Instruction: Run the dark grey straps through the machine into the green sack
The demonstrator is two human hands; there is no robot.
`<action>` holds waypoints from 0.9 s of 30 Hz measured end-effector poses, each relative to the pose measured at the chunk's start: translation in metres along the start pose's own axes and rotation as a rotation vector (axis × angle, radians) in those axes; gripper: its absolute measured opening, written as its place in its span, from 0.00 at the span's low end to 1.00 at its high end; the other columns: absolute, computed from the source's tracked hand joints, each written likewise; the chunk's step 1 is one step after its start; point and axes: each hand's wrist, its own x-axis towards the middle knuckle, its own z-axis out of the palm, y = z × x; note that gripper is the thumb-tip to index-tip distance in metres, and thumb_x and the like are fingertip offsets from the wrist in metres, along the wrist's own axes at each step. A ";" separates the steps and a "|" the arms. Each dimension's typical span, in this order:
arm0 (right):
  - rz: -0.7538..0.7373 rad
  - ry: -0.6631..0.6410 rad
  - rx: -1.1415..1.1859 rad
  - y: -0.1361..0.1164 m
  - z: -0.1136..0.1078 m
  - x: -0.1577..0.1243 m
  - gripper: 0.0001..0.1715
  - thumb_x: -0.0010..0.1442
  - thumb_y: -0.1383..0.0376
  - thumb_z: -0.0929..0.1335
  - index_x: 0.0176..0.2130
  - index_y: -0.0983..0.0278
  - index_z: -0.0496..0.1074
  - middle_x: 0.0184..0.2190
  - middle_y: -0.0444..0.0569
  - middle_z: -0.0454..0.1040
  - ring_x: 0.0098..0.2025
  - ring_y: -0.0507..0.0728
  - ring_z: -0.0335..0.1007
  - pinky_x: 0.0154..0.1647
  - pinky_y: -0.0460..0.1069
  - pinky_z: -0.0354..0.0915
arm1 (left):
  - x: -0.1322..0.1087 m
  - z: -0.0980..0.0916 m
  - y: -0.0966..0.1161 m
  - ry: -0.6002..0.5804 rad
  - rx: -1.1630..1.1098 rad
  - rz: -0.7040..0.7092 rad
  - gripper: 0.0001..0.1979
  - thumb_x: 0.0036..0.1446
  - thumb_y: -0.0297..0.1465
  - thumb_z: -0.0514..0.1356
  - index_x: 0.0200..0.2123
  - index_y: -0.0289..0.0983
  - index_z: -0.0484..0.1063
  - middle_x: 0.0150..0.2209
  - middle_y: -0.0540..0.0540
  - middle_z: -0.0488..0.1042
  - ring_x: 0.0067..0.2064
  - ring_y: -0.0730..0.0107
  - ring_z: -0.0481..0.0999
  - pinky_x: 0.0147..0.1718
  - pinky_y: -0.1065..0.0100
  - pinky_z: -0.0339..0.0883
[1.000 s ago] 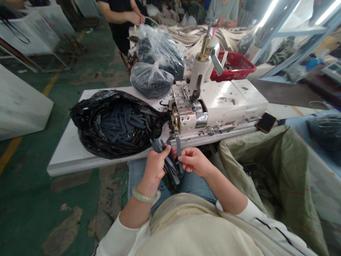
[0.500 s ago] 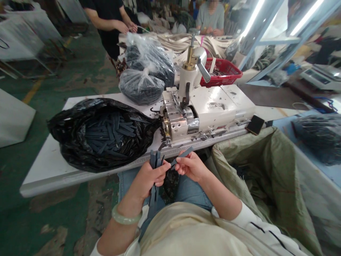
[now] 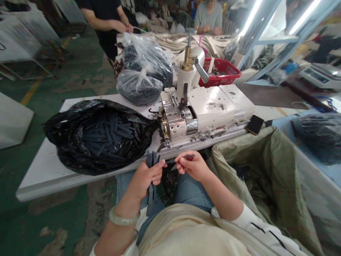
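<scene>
My left hand (image 3: 149,176) is closed round a small bundle of dark blue-grey strips (image 3: 151,199), which stick out above and below the fist. Just to its right, my right hand (image 3: 193,166) pinches a single dark strip (image 3: 189,156), seen almost edge-on and mostly covered by the fingers. Both hands are over my lap, in front of the table edge. Beyond them stands a cream machine (image 3: 213,106) with a metal head, scraps scattered round it. An open black plastic bag (image 3: 66,153) on the table holds many similar strips.
Clear plastic bags (image 3: 141,87) of dark pieces and a red basket (image 3: 222,69) stand behind. A phone (image 3: 254,124) lies at the table's right end. A green sack (image 3: 279,167) gapes at my right. Two people work across the table, one in a black shirt (image 3: 102,14).
My hands have drawn slightly apart. The strip in my right hand has turned from lying broad side up to nearly edge-on. My left hand keeps its bundle.
</scene>
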 end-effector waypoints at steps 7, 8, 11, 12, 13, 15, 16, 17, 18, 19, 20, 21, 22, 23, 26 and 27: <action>0.035 -0.164 -0.086 -0.016 -0.006 -0.009 0.25 0.55 0.56 0.72 0.50 0.65 0.71 0.33 0.51 0.78 0.30 0.54 0.75 0.31 0.48 0.72 | 0.002 0.000 0.005 0.049 -0.030 0.110 0.14 0.50 0.37 0.66 0.27 0.36 0.63 0.14 0.61 0.52 0.15 0.84 0.49 0.14 0.78 0.47; 0.058 -0.172 -0.093 -0.019 -0.007 -0.007 0.29 0.56 0.53 0.69 0.53 0.64 0.69 0.35 0.52 0.78 0.31 0.54 0.75 0.31 0.49 0.71 | 0.003 0.000 0.006 0.068 0.002 0.129 0.14 0.49 0.37 0.66 0.28 0.36 0.64 0.14 0.60 0.53 0.14 0.84 0.50 0.14 0.78 0.48; 0.164 -0.262 -0.303 -0.028 -0.008 0.001 0.27 0.60 0.50 0.65 0.50 0.67 0.70 0.29 0.50 0.77 0.23 0.50 0.70 0.23 0.44 0.66 | 0.006 0.002 0.010 0.114 0.104 0.166 0.15 0.48 0.37 0.67 0.28 0.36 0.65 0.13 0.59 0.56 0.14 0.83 0.53 0.13 0.77 0.50; 0.186 -0.299 -0.408 -0.031 -0.007 0.005 0.24 0.60 0.51 0.66 0.45 0.68 0.72 0.24 0.47 0.74 0.19 0.48 0.65 0.19 0.42 0.61 | 0.007 0.002 0.011 0.126 0.119 0.172 0.15 0.47 0.37 0.67 0.27 0.36 0.65 0.13 0.59 0.56 0.14 0.82 0.54 0.13 0.76 0.50; 0.192 -0.319 -0.501 -0.034 -0.005 0.010 0.22 0.60 0.52 0.66 0.39 0.69 0.73 0.20 0.43 0.71 0.16 0.46 0.59 0.16 0.41 0.55 | 0.008 0.002 0.012 0.139 0.118 0.179 0.15 0.47 0.37 0.67 0.27 0.35 0.65 0.13 0.59 0.56 0.14 0.82 0.54 0.13 0.76 0.50; 0.130 -0.244 -0.598 -0.041 -0.004 0.022 0.20 0.60 0.53 0.66 0.31 0.69 0.72 0.14 0.39 0.63 0.14 0.44 0.51 0.15 0.41 0.47 | 0.011 -0.001 0.014 0.170 0.076 0.196 0.16 0.47 0.38 0.67 0.27 0.35 0.65 0.13 0.59 0.54 0.14 0.83 0.53 0.13 0.77 0.50; 0.069 -0.146 -0.595 -0.046 -0.004 0.030 0.20 0.59 0.53 0.66 0.29 0.68 0.71 0.13 0.38 0.61 0.14 0.44 0.49 0.14 0.41 0.45 | 0.012 -0.003 0.015 0.182 0.043 0.201 0.17 0.47 0.39 0.67 0.26 0.35 0.64 0.13 0.60 0.53 0.14 0.83 0.52 0.13 0.77 0.49; 0.012 -0.038 -0.565 -0.050 -0.005 0.037 0.20 0.59 0.53 0.66 0.28 0.67 0.70 0.12 0.37 0.59 0.14 0.44 0.48 0.14 0.41 0.43 | 0.012 -0.006 0.017 0.186 0.007 0.201 0.17 0.47 0.39 0.68 0.25 0.35 0.65 0.13 0.60 0.52 0.14 0.84 0.51 0.12 0.77 0.48; -0.035 0.067 -0.519 -0.055 -0.008 0.046 0.19 0.58 0.53 0.66 0.28 0.67 0.69 0.11 0.36 0.58 0.13 0.44 0.47 0.14 0.42 0.42 | 0.013 -0.009 0.018 0.182 -0.026 0.195 0.17 0.46 0.39 0.68 0.24 0.34 0.65 0.13 0.60 0.51 0.14 0.84 0.51 0.12 0.78 0.48; -0.072 0.160 -0.467 -0.059 -0.010 0.054 0.19 0.57 0.53 0.66 0.27 0.66 0.69 0.10 0.36 0.57 0.12 0.44 0.45 0.13 0.42 0.40 | 0.013 -0.011 0.019 0.174 -0.056 0.184 0.18 0.46 0.40 0.68 0.23 0.34 0.65 0.13 0.60 0.51 0.14 0.85 0.50 0.12 0.78 0.47; -0.098 0.236 -0.417 -0.063 -0.013 0.061 0.18 0.56 0.53 0.67 0.27 0.66 0.68 0.09 0.35 0.57 0.12 0.44 0.43 0.13 0.42 0.39 | 0.013 -0.014 0.021 0.166 -0.082 0.171 0.18 0.45 0.39 0.68 0.23 0.33 0.65 0.13 0.60 0.50 0.14 0.85 0.49 0.12 0.78 0.46; -0.110 0.293 -0.377 -0.067 -0.016 0.068 0.18 0.54 0.54 0.67 0.26 0.66 0.68 0.08 0.35 0.56 0.11 0.44 0.42 0.12 0.43 0.38 | 0.013 -0.016 0.022 0.159 -0.104 0.159 0.18 0.45 0.39 0.69 0.22 0.33 0.65 0.13 0.60 0.50 0.14 0.86 0.49 0.12 0.79 0.46; -0.110 0.334 -0.346 -0.069 -0.019 0.074 0.17 0.53 0.54 0.68 0.25 0.66 0.68 0.08 0.35 0.56 0.10 0.44 0.42 0.12 0.43 0.37 | 0.012 -0.017 0.023 0.155 -0.122 0.150 0.18 0.45 0.39 0.69 0.22 0.33 0.66 0.14 0.60 0.50 0.14 0.86 0.49 0.12 0.79 0.46; -0.106 0.370 -0.321 -0.070 -0.021 0.079 0.17 0.52 0.55 0.68 0.24 0.66 0.68 0.07 0.35 0.56 0.10 0.44 0.41 0.11 0.43 0.37 | 0.012 -0.018 0.024 0.152 -0.135 0.143 0.18 0.45 0.39 0.69 0.22 0.33 0.66 0.14 0.60 0.50 0.14 0.87 0.49 0.12 0.79 0.46; -0.094 0.454 -0.245 -0.070 -0.023 0.089 0.14 0.50 0.58 0.68 0.22 0.66 0.67 0.06 0.36 0.55 0.09 0.44 0.41 0.10 0.43 0.35 | 0.012 -0.018 0.025 0.145 -0.165 0.127 0.18 0.46 0.38 0.69 0.22 0.32 0.66 0.14 0.60 0.51 0.14 0.87 0.49 0.12 0.80 0.46; -0.093 0.468 -0.223 -0.070 -0.023 0.091 0.14 0.49 0.58 0.68 0.21 0.65 0.66 0.06 0.36 0.55 0.08 0.44 0.41 0.10 0.43 0.35 | 0.013 -0.017 0.025 0.142 -0.174 0.122 0.18 0.46 0.38 0.69 0.22 0.32 0.66 0.15 0.60 0.51 0.14 0.88 0.49 0.12 0.80 0.46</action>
